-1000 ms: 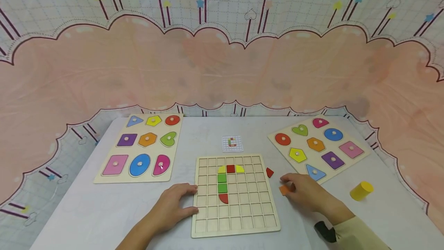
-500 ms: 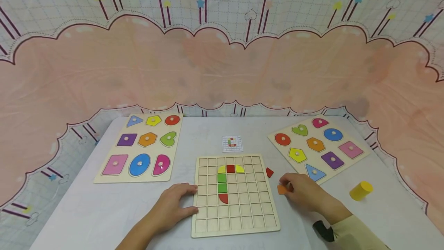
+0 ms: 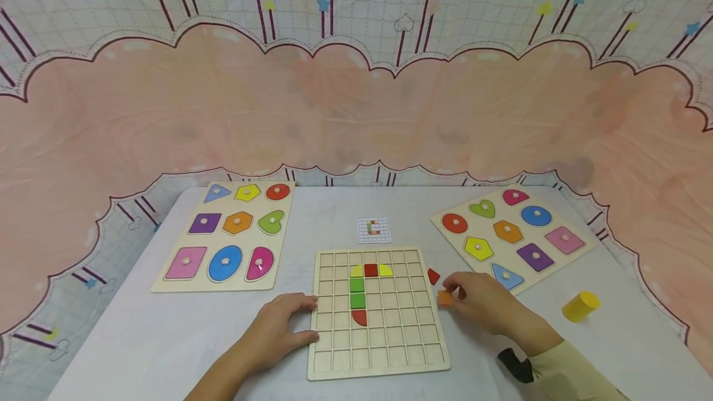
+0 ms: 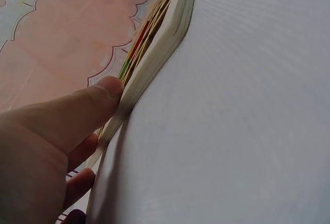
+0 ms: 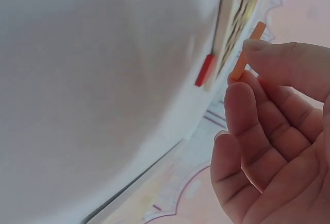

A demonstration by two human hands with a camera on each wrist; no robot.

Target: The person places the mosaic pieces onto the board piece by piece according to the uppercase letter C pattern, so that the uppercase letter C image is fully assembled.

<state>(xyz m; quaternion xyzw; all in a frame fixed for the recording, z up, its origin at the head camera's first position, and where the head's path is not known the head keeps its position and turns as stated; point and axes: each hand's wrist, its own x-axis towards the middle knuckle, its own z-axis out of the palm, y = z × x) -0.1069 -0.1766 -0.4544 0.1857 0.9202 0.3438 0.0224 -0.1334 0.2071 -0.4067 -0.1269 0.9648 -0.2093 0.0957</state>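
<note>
A wooden grid board [image 3: 390, 339] lies at the middle front of the table. Set in its cells are a dark red square [image 3: 370, 270], two yellow quarter-rounds, two green squares [image 3: 357, 293] stacked in a column, and a red quarter-round [image 3: 359, 317] below them. My left hand [image 3: 281, 330] rests at the board's left edge, its thumb and fingertips touching the rim. Just off the board's right edge my right hand [image 3: 484, 302] pinches an orange square tile [image 5: 249, 51] between thumb and fingers. A loose red piece [image 3: 433, 276] lies beside the board, near that hand.
Behind the board lies a small pattern card [image 3: 373, 230]. Knobbed shape puzzles stand on either side: one left [image 3: 253, 277], one tilted at right [image 3: 523, 283]. A yellow cylinder [image 3: 581, 306] is at the right. A patterned cloth [image 3: 356, 110] hangs behind the table.
My right hand has moved slightly left toward the board with the orange tile, which has turned in the fingers. The left hand and the board's pieces stay where they were.
</note>
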